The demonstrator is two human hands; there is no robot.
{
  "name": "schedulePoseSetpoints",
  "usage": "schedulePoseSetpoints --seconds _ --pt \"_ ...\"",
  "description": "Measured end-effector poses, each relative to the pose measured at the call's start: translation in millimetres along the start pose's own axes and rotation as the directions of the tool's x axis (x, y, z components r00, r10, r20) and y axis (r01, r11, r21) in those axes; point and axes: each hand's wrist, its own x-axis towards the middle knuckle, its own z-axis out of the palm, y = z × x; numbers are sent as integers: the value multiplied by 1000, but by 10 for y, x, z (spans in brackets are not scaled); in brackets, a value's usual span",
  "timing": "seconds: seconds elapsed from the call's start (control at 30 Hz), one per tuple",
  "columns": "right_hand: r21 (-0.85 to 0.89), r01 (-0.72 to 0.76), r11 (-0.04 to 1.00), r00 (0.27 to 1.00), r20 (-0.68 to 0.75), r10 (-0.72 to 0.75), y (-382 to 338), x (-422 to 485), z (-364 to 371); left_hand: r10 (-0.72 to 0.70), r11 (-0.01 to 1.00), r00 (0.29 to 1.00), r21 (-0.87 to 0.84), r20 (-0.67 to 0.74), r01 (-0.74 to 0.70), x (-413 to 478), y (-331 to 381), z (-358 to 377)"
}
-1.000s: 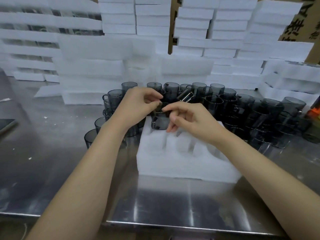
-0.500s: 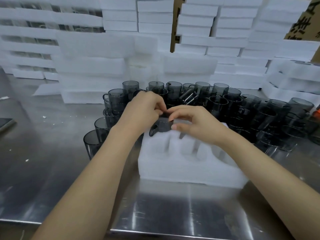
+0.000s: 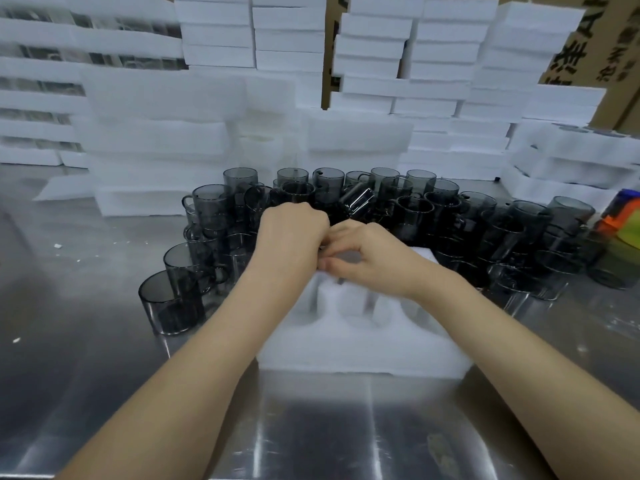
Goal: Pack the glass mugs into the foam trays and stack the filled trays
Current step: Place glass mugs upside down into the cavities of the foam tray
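A white foam tray [image 3: 363, 351] with round pockets lies on the steel table in front of me. Both hands meet over its far-left corner. My left hand [image 3: 291, 237] curls down over a smoky grey glass mug, which is almost wholly hidden; only a dark sliver [image 3: 321, 249] shows between the hands. My right hand [image 3: 367, 258] pinches the same mug from the right, fingers bent. The mug sits low in the tray's corner pocket. The pockets nearer to me look bare.
Many loose grey mugs [image 3: 415, 209] crowd the table behind and to both sides of the tray, the nearest at the left [image 3: 166, 303]. Stacks of foam trays [image 3: 156, 133] wall the back. A colourful object [image 3: 620, 216] sits at the right edge. Bare steel [image 3: 311, 427] lies in front.
Both hands have lowered the mug from above the tray into its far-left pocket. The mug, plainly seen before, is now nearly covered by the hands.
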Motion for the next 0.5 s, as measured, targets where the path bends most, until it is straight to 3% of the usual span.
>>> schedulePoseSetpoints --seconds 0.07,0.1,0.17,0.2,0.27,0.33,0.4,0.5 --pt "-96 -22 995 982 -187 4 -10 -13 -9 -9 998 1000 -67 -8 8 -30 -61 17" --pt "-115 -87 990 938 -343 42 -6 -15 -45 -18 992 1000 -124 -14 16 -52 -104 31" --pt "-152 -283 947 764 -633 127 39 -35 -173 -44 967 999 -253 -32 34 -80 -191 67" --pt "-178 -394 902 682 -714 157 82 -62 -234 -62 951 997 -307 -50 44 -84 -223 87" --pt "-259 -585 768 616 -758 214 204 -133 -304 -107 927 989 -370 -102 62 -81 -250 127" --pt "-319 -673 667 625 -728 282 311 -190 -312 -145 916 976 -395 -160 71 -73 -229 160" --pt "-332 -682 651 645 -694 321 374 -230 -301 -124 910 976 -412 -178 41 -71 -185 197" --pt "-325 -655 682 666 -675 318 389 -232 -314 41 897 998 -439 -38 -54 -69 -119 265"
